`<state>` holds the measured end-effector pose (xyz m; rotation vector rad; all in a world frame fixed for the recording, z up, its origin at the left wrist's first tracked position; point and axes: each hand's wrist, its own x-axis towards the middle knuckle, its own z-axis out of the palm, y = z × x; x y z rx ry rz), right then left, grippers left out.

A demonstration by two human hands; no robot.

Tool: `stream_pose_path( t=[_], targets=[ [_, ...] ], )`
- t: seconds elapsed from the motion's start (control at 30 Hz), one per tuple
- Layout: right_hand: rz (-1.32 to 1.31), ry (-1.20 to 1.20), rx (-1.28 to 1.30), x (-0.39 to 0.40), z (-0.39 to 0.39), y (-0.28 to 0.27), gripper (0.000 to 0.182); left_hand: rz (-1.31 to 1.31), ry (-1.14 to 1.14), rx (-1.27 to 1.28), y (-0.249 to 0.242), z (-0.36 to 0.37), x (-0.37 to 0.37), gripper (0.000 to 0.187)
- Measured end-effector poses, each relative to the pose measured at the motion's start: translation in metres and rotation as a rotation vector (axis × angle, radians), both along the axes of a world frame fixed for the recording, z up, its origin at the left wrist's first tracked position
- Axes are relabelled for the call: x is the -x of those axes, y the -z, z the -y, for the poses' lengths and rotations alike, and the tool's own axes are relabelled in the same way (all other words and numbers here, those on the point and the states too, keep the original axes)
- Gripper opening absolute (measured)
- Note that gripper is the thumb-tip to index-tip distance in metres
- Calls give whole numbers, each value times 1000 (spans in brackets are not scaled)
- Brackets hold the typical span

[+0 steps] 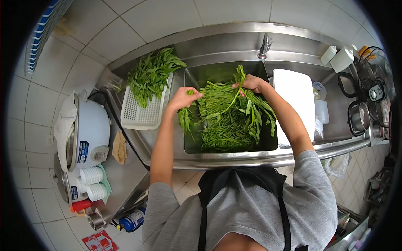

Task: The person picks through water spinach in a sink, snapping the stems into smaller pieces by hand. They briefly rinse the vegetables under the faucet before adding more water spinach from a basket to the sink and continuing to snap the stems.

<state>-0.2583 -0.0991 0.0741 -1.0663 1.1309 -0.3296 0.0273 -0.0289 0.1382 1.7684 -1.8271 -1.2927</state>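
Note:
My left hand (184, 99) is closed on a small bunch of leafy greens (185, 119), which looks like water spinach, over the left edge of the sink basin (273, 144). My right hand (252, 83) grips a larger bunch of greens (257, 106) near the stems; the stem ends stick up and the leaves hang down to the right. Beneath both hands a heap of long green stems and leaves (224, 134) fills much of the basin. Left of the basin, a white perforated basket (140, 109) holds more leafy greens (153, 75) at its far end.
A faucet (264, 46) rises behind the basin. On the right lies a white board (294, 100), with bottles (342, 58) and pans (359, 117) beyond it. At the left stand a large rice cooker (93, 129) and stacked white cups (94, 184). A tan cloth (119, 147) lies nearby.

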Motion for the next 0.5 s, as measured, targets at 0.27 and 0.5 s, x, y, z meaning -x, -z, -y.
stream_pose_path(
  t=[0.27,0.5],
  targets=[
    [18,-15,-13,-2,0,-8,28,-44,118,-70,-13,-6,16,31],
    [20,16,6,-14,-3,-15,27,78,202,233,23,-1,65,30]
  ],
)
